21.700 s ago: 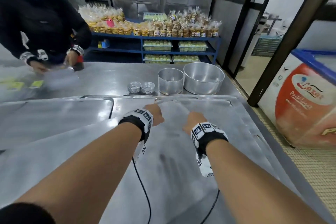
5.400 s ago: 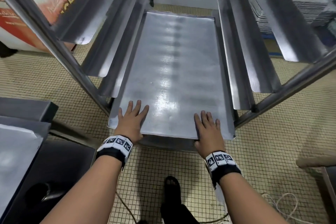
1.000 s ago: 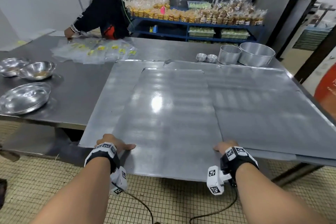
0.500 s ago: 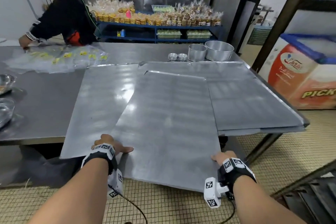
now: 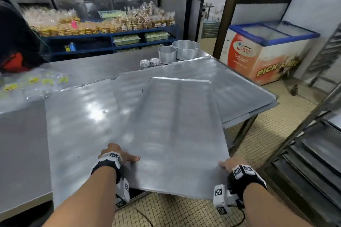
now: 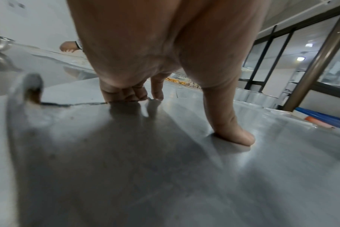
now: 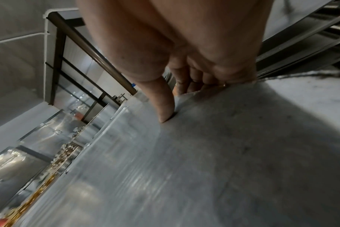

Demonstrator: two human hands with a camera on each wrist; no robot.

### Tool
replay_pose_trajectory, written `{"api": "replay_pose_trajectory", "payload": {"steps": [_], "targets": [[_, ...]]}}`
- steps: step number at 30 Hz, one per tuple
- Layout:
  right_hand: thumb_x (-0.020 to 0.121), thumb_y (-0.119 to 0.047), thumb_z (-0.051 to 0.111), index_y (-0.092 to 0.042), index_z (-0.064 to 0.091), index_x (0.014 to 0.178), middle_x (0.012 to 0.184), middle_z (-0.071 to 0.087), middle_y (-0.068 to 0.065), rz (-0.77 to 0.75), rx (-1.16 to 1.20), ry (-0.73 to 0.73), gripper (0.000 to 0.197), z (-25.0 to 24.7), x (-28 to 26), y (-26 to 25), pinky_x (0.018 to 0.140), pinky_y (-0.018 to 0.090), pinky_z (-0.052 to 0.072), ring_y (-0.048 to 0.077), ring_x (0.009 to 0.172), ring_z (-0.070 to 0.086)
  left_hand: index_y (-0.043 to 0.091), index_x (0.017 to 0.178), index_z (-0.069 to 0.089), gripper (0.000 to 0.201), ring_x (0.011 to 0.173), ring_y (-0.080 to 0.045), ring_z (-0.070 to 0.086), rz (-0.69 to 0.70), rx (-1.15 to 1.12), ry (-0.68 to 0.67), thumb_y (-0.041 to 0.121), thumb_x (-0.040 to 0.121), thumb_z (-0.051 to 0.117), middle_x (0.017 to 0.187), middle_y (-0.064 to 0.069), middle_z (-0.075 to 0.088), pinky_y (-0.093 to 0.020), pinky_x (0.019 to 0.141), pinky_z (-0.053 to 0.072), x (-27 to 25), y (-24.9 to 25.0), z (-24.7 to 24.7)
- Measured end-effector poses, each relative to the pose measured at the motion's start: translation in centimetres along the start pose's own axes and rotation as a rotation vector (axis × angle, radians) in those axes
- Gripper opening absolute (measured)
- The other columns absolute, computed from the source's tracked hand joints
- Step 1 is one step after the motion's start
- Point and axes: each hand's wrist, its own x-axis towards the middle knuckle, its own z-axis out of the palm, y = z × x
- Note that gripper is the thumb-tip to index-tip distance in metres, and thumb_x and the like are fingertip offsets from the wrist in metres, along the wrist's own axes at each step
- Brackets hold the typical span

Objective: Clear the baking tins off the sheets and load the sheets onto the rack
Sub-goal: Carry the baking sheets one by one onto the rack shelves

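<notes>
Metal sheet (image 5: 173, 131), gripped by left hand (image 5: 118, 154) and right hand (image 5: 227, 163), fingers hidden beneath, now overhangs tabletop (image 5: 24, 134) farther.

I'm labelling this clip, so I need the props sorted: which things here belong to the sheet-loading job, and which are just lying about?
Belongs to the job:
- top sheet, gripped by left hand and right hand
- sheets left on the table
- baking tins
- rack

Just lying about:
- packaged goods on the blue shelf
- chest freezer
- plastic bags
</notes>
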Motion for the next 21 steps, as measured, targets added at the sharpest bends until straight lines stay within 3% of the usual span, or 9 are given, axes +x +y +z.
{"api": "replay_pose_trajectory", "payload": {"steps": [2,7,11,12,14,16,19,20,21], "targets": [[0.091,-0.023,0.065,0.001,0.056,0.13,0.131,0.058,0.018,0.018,0.038,0.021,0.046,0.7,-0.6,0.1,0.07,0.022,0.036,0.029,0.121,0.057,0.005,0.123,0.049,0.137,0.104,-0.037,0.063,0.053,0.028,-0.021,0.069,0.007,0.085,0.115,-0.015,0.064,-0.044,0.089,0.055,0.7,0.5,-0.7],[0.093,-0.023,0.062,0.0,0.056,0.13,0.133,0.058,0.017,0.069,0.111,0.065,0.044,0.9,-2.6,0.3,0.047,0.015,0.032,0.028,0.12,0.057,0.005,0.105,0.057,0.097,0.095,-0.035,0.065,0.14,0.041,-0.056,0.057,0.033,0.096,0.1,-0.013,0.066,-0.041,0.082,0.056,1.4,2.3,-1.9],[0.095,-0.02,0.06,0.001,0.057,0.13,0.132,0.058,0.018,0.08,0.095,0.084,0.041,0.5,-3.0,0.7,0.032,0.006,0.031,0.018,0.091,0.051,0.007,0.104,0.059,0.097,0.089,-0.034,0.066,0.169,0.038,-0.073,0.055,0.029,0.096,0.095,-0.013,0.068,-0.043,0.083,0.057,2.1,4.0,-1.7],[0.096,-0.021,0.058,-0.002,0.057,0.13,0.132,0.059,0.017,0.114,0.167,0.099,0.039,0.2,-3.3,0.5,0.034,0.004,0.031,0.018,0.091,0.05,0.007,0.104,0.059,0.096,0.089,-0.034,0.065,0.178,0.04,-0.075,0.054,0.029,0.096,0.094,-0.012,0.068,-0.043,0.082,0.057,2.1,4.6,-1.7],[0.096,-0.022,0.053,-0.015,0.058,0.13,0.133,0.058,0.012,0.122,0.305,0.096,0.035,-0.4,-3.0,0.9,0.064,0.009,0.045,0.022,0.107,0.058,0.009,0.108,0.057,0.102,0.089,-0.034,0.065,0.191,0.055,-0.074,0.056,0.027,0.095,0.097,-0.012,0.068,-0.041,0.081,0.057,2.2,5.7,-1.4],[0.095,-0.021,0.053,-0.02,0.057,0.13,0.133,0.057,0.011,0.125,0.189,0.115,0.035,-0.5,-2.5,0.8,0.082,0.016,0.046,0.023,0.115,0.057,0.009,0.116,0.053,0.108,0.096,-0.035,0.063,0.196,0.086,-0.066,0.059,0.028,0.093,0.105,-0.012,0.065,-0.04,0.082,0.055,2.2,6.7,-0.8],[0.094,-0.021,0.06,-0.005,0.059,0.128,0.13,0.06,0.016,0.15,0.288,0.194,0.038,-1.0,-0.1,1.5,0.038,0.0,0.034,0.016,0.092,0.054,0.012,0.121,0.049,0.124,0.104,-0.037,0.06,0.19,0.108,-0.062,0.065,0.014,0.086,0.115,-0.014,0.061,-0.045,0.088,0.055,2.5,8.4,0.1],[0.094,-0.021,0.06,-0.006,0.059,0.128,0.13,0.06,0.016,0.149,0.266,0.198,0.038,-1.5,0.0,1.4,0.038,0.001,0.034,0.017,0.094,0.057,0.013,0.122,0.049,0.127,0.105,-0.037,0.059,0.197,0.106,-0.061,0.065,0.012,0.084,0.116,-0.014,0.06,-0.046,0.089,0.054,2.7,9.0,0.4],[0.094,-0.022,0.058,-0.012,0.059,0.129,0.131,0.059,0.014,0.172,0.367,0.144,0.037,-1.9,0.2,1.4,0.051,0.002,0.041,0.02,0.104,0.06,0.013,0.123,0.049,0.128,0.106,-0.037,0.059,0.2,0.112,-0.06,0.066,0.011,0.084,0.117,-0.014,0.06,-0.046,0.09,0.054,2.8,9.6,0.5]]}}
